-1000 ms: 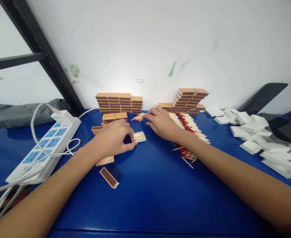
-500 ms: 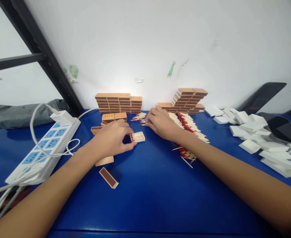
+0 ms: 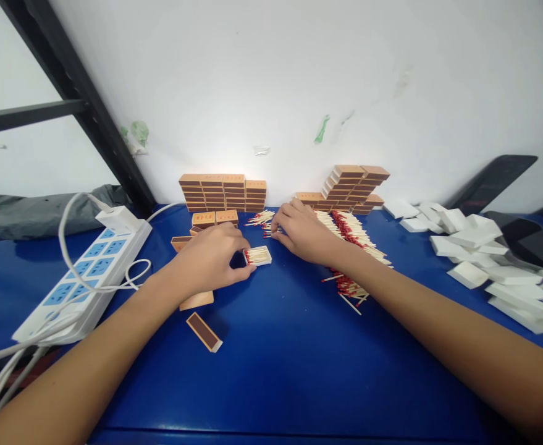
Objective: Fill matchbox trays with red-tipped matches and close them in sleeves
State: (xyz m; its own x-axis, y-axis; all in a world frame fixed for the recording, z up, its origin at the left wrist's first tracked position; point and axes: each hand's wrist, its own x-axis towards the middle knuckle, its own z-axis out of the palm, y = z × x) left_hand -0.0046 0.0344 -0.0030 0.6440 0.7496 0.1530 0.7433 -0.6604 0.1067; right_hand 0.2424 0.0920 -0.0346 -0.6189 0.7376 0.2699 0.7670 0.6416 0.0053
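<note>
My left hand (image 3: 220, 256) grips the end of a small white matchbox tray (image 3: 265, 254) between thumb and fingers. Red-tipped matches (image 3: 255, 255) lie inside the tray, which rests on the blue table. To its upper right, my right hand (image 3: 299, 228) has its fingertips pinched at a few matches (image 3: 270, 230), whose red heads point left. Just behind them is a small loose bunch of matches (image 3: 260, 217). A large heap of matches (image 3: 354, 241) spreads beyond and under my right wrist, partly hidden by it.
Stacked matchboxes (image 3: 220, 194) and a second stack (image 3: 352, 185) stand against the wall. Loose matchbox sleeves (image 3: 204, 332) lie near my left hand. White trays (image 3: 475, 241) pile up at right, beside a dark phone-like object (image 3: 526, 241). A power strip (image 3: 86, 272) with cables sits at left.
The right fingertips have shifted slightly, and more red match heads show beside them. My left hand and the tray stay in place.
</note>
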